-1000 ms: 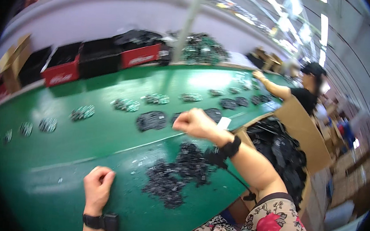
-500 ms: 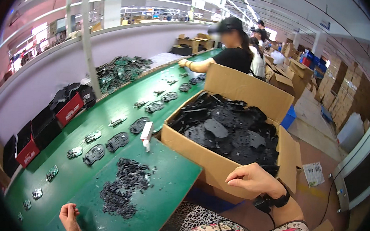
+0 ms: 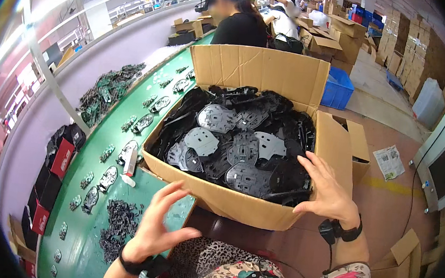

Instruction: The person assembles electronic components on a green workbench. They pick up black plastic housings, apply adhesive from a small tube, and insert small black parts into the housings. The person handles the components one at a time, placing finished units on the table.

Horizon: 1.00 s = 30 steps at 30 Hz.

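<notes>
An open cardboard box full of black moulded plastic shells stands in front of me. At its front right corner is my right hand, fingers spread and holding nothing; whether the fingertips touch the cardboard I cannot tell. My left hand is raised near the box's front left corner, above the edge of the green work surface. Its fingers are apart with nothing between them. Beside that hand lies a heap of small black plastic bits.
Rows of black shells and small green circuit boards lie along the green bench. A small white-and-red box stands there too. A circuit board heap lies farther back. Beyond the box, a person in black works. A blue crate sits behind.
My view has turned toward the box. My left hand has come up and right from the bench and opened. My right hand has gone from curled to spread at the box's corner.
</notes>
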Motion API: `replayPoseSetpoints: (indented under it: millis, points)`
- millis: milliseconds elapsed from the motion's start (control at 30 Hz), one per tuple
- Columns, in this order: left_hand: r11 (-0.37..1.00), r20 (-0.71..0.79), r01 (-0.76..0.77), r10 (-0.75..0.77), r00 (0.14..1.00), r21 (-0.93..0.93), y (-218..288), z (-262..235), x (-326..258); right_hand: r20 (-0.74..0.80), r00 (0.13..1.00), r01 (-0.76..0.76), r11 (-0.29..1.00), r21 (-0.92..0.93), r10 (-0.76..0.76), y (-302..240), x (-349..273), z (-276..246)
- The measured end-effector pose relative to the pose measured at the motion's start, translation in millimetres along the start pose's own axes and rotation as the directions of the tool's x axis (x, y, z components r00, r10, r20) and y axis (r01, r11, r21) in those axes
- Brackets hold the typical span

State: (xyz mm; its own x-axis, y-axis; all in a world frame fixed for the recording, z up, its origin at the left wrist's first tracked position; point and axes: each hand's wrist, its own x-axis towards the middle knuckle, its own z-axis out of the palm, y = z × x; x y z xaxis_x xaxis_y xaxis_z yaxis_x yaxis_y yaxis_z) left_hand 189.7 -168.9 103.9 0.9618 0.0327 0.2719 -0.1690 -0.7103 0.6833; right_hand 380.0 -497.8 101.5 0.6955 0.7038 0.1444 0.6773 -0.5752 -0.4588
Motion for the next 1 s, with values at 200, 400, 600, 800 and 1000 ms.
replayPoseSetpoints:
  millis: [200,400,600,800,1000]
  points:
    - [0.941,0.203,-0.243,0.196,0.959,0.235,23,95,111,0.137,0.982,0.144,0.986,-0.079,-0.133,31,41,3]
    - [0.900,0.149,-0.088,0.026,0.988,0.426,8,139,137,0.378,0.925,0.067,0.997,-0.045,-0.045,48,82,-5]
    - [0.934,0.110,-0.031,-0.008,0.994,0.355,15,143,143,0.341,0.931,0.103,0.990,0.094,-0.129,61,90,-2]
    - [0.972,0.058,-0.034,0.021,0.998,0.230,20,141,122,0.124,0.977,0.162,0.982,0.094,-0.174,38,61,-6]
    - [0.986,-0.081,-0.089,0.101,0.992,0.139,18,147,121,0.271,0.958,0.040,0.979,0.201,-0.095,46,74,-10]
